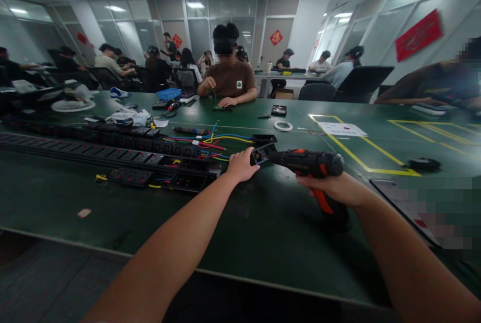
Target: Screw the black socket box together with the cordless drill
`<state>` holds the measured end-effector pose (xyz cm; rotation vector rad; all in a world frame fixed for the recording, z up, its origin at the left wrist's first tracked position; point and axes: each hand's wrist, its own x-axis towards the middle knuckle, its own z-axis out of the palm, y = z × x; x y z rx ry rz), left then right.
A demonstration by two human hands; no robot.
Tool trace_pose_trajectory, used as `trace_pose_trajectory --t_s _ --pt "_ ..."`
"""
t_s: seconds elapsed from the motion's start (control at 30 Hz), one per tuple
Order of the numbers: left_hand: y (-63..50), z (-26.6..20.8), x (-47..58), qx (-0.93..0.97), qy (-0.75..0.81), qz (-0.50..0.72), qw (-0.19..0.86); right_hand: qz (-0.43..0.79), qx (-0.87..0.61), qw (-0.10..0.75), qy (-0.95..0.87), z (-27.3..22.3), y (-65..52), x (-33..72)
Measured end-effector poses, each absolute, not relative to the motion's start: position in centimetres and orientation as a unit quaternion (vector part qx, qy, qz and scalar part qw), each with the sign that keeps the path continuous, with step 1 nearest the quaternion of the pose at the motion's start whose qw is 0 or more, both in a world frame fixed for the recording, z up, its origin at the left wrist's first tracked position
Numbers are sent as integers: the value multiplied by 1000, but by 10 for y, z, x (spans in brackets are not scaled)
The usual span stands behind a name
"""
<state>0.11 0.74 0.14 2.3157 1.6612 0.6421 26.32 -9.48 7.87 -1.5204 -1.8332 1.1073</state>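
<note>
My right hand [330, 187] is wrapped round the grip of a black and orange cordless drill [306, 161], which points left. Its tip meets or overlaps a small black rectangular housing [259, 155]; whether they touch I cannot tell. My left hand [242, 165] grips that housing from its left side and holds it tilted above the green table. Just behind it lies another black housing [265, 138], with blue, yellow and red wires [225, 137] running to the left. Long black power strips [93, 151] stretch across the left, beside an open black box section [190, 181].
A person [229, 74] works across the green table [240, 243]. Behind the strips are a white bag [128, 116] and a blue basket [169, 94]. A tape roll [283, 126] lies beyond my hands. Yellow tape lines [391, 171] and a tablet-like panel [404, 207] are at right.
</note>
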Motion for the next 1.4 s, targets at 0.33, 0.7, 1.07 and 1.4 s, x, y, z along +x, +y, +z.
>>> trace_pose_trajectory --t_s 0.33,0.7,1.07,1.4 --pt "7 2 2 786 571 211 111 418 -550 260 -676 79 -96 262" --pt "9 0 1 787 566 219 114 410 -552 255 -680 82 -98 259" --pt "9 0 2 789 564 217 113 402 -553 253 -684 81 -97 260" --pt "10 -1 2 787 568 213 112 416 -548 260 -677 81 -97 261"
